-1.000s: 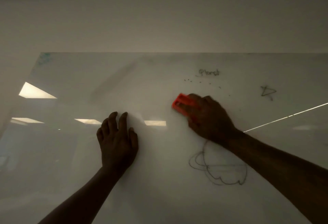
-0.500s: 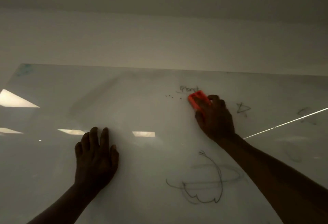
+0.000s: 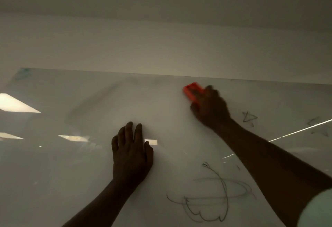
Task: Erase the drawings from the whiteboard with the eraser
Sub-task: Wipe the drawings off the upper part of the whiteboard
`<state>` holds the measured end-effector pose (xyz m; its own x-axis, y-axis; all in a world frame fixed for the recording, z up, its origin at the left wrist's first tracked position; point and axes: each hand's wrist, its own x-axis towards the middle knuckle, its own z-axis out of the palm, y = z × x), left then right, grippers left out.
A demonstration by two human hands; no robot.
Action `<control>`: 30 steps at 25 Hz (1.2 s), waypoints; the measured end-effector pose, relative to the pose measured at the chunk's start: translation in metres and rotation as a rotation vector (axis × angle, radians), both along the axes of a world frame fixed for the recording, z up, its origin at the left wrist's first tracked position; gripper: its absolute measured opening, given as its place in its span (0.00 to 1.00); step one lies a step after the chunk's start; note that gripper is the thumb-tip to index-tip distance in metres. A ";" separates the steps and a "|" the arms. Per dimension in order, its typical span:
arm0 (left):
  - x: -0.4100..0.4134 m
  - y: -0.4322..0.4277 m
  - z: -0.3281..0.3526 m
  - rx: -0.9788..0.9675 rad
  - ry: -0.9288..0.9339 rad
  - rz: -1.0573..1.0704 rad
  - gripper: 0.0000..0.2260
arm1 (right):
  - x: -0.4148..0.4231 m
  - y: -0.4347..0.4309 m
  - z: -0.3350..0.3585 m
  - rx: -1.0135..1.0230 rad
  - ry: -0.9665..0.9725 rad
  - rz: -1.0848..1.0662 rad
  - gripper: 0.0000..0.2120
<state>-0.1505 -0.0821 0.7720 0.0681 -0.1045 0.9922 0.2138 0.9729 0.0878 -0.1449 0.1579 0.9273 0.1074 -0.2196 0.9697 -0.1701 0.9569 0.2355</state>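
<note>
A glossy whiteboard [image 3: 75, 163] fills the lower part of the view. My right hand [image 3: 211, 109] grips an orange eraser [image 3: 193, 91] and presses it against the board just below its top edge. My left hand [image 3: 131, 153] lies flat on the board at the centre, fingers together, holding nothing. A ringed planet drawing [image 3: 212, 196] sits below my right forearm. A small star [image 3: 248, 118] and a fainter star [image 3: 317, 126] are drawn to the right of the eraser hand.
A plain wall [image 3: 161, 47] rises above the board's top edge. Ceiling light reflections [image 3: 16, 103] show on the board's left side. A faint grey smear [image 3: 93, 101] runs diagonally at the upper left, and a greenish mark [image 3: 23, 74] sits in the top left corner.
My right hand has swept the eraser up to the board's top edge. The written word and dots near it no longer show. The view shifted, and a second star came into sight.
</note>
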 end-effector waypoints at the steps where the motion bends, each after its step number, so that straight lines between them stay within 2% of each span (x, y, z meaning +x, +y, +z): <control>1: 0.000 -0.001 0.000 0.001 -0.003 0.005 0.29 | -0.001 0.005 0.009 -0.266 -0.002 0.043 0.29; 2: 0.000 -0.001 0.002 0.003 -0.010 0.013 0.29 | -0.001 -0.004 0.011 -0.463 -0.024 0.088 0.29; 3: -0.001 0.000 0.002 0.003 -0.015 0.021 0.29 | -0.002 -0.026 0.006 -0.541 -0.044 0.124 0.28; 4: -0.001 0.001 0.002 -0.003 -0.015 0.025 0.29 | -0.002 -0.053 -0.004 -0.497 -0.075 0.153 0.29; 5: -0.001 0.000 0.001 -0.008 -0.010 0.022 0.30 | -0.003 -0.079 -0.019 -0.331 -0.080 0.175 0.30; 7: 0.000 -0.003 0.000 -0.016 0.008 0.007 0.30 | -0.005 -0.101 -0.056 0.208 -0.051 0.158 0.30; 8: 0.000 -0.005 -0.001 -0.021 0.020 -0.001 0.30 | -0.004 -0.087 -0.060 0.382 -0.022 0.115 0.30; 9: -0.001 -0.006 -0.001 -0.031 0.034 -0.008 0.30 | -0.002 -0.061 -0.052 0.425 0.012 0.091 0.30; 10: -0.002 -0.007 -0.002 -0.039 0.050 -0.011 0.29 | -0.001 -0.030 -0.041 0.314 0.029 0.052 0.30; 13: -0.003 -0.006 -0.001 -0.043 0.046 -0.009 0.28 | 0.005 0.051 -0.015 -0.378 -0.041 0.004 0.30; 14: -0.003 -0.006 0.000 -0.044 0.043 -0.006 0.28 | 0.008 0.056 -0.020 -0.508 -0.041 0.033 0.29; 15: -0.003 -0.006 0.001 -0.041 0.040 -0.008 0.28 | 0.008 0.045 -0.036 -0.536 -0.021 0.042 0.28; 17: -0.001 -0.005 0.002 -0.033 0.020 -0.026 0.27 | 0.001 -0.002 -0.103 -0.390 -0.013 0.123 0.28; 19: 0.003 -0.006 -0.001 -0.064 0.003 -0.040 0.26 | -0.004 -0.045 -0.210 -0.007 -0.102 0.216 0.31; 21: 0.005 -0.007 -0.007 -0.186 0.013 -0.017 0.24 | 0.001 -0.049 -0.292 0.424 -0.217 0.141 0.34; 22: 0.005 -0.007 -0.010 -0.258 0.018 -0.002 0.24 | -0.001 -0.029 -0.294 0.566 -0.214 0.077 0.35; 23: 0.005 -0.007 -0.013 -0.311 0.017 0.009 0.24 | 0.000 -0.008 -0.278 0.572 -0.181 0.009 0.33; 24: 0.004 -0.008 -0.014 -0.332 0.016 0.016 0.24 | 0.003 0.013 -0.252 0.443 -0.141 -0.039 0.32; 27: 0.003 -0.008 -0.015 -0.326 0.016 0.023 0.23 | 0.011 0.047 -0.180 -0.264 -0.099 0.028 0.30; 28: 0.004 -0.008 -0.014 -0.323 0.008 0.023 0.23 | 0.010 0.034 -0.181 -0.373 -0.064 0.078 0.28; 29: 0.004 -0.008 -0.014 -0.326 0.000 0.024 0.23 | 0.007 0.012 -0.198 -0.380 -0.035 0.118 0.27; 30: 0.005 -0.008 -0.014 -0.328 -0.003 0.021 0.23 | 0.002 -0.010 -0.227 -0.264 -0.026 0.140 0.28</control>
